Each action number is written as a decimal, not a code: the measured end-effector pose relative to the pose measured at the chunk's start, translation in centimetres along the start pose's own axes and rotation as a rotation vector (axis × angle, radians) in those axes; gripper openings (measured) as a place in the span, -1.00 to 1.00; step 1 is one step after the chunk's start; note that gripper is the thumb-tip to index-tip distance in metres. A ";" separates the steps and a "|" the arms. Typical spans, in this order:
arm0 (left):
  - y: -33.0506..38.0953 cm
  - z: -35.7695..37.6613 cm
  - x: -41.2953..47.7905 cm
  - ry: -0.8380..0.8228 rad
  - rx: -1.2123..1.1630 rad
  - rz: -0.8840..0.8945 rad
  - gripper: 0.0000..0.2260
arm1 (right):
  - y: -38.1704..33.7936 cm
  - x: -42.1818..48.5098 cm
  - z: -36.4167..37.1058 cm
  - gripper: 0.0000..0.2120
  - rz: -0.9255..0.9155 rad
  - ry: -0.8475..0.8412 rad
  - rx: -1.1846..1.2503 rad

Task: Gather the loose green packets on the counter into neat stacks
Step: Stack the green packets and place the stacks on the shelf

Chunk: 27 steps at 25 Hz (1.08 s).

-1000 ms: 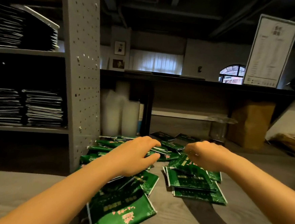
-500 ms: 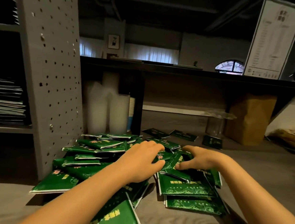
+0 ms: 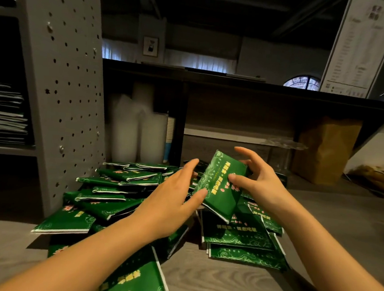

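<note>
- Green packets (image 3: 112,208), head view: these are lying in a loose, overlapping heap on the grey surface (image 3: 221,285), just beside a perforated grey post (image 3: 58,77).
- Lifted packet (image 3: 221,189): this one is hanging tilted above the heap, its printed face turned toward the camera.
- Right hand (image 3: 261,185): it is pinching the lifted packet, with the thumb on its face and the other fingers spreading behind its far edge.
- Left hand (image 3: 170,201): it is reaching in with straight fingers, the thumb tip touching the lifted packet's left edge.
- Flat stack (image 3: 236,238): several packets are lying squared together on the surface below the right hand.
- White cups (image 3: 139,132): these are standing behind the heap.
- Brown paper bag (image 3: 324,149): it is standing well to the right.
</note>
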<state>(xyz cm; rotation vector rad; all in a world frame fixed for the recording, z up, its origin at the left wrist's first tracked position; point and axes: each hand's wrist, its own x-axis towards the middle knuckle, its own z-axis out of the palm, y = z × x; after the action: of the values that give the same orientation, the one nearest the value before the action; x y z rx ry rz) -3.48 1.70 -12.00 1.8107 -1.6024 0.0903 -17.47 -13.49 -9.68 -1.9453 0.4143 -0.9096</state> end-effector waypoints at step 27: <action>0.0 -0.9 0.9 0.201 -0.763 -0.261 -0.53 | -0.8 -0.3 -1.7 -0.71 0.252 -0.324 -0.545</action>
<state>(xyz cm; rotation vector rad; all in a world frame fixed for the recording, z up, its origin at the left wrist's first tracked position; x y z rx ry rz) -2.91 1.41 -10.94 1.3299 -1.0382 -0.3955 -19.00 -13.90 -8.65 -2.4093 0.7512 -0.3222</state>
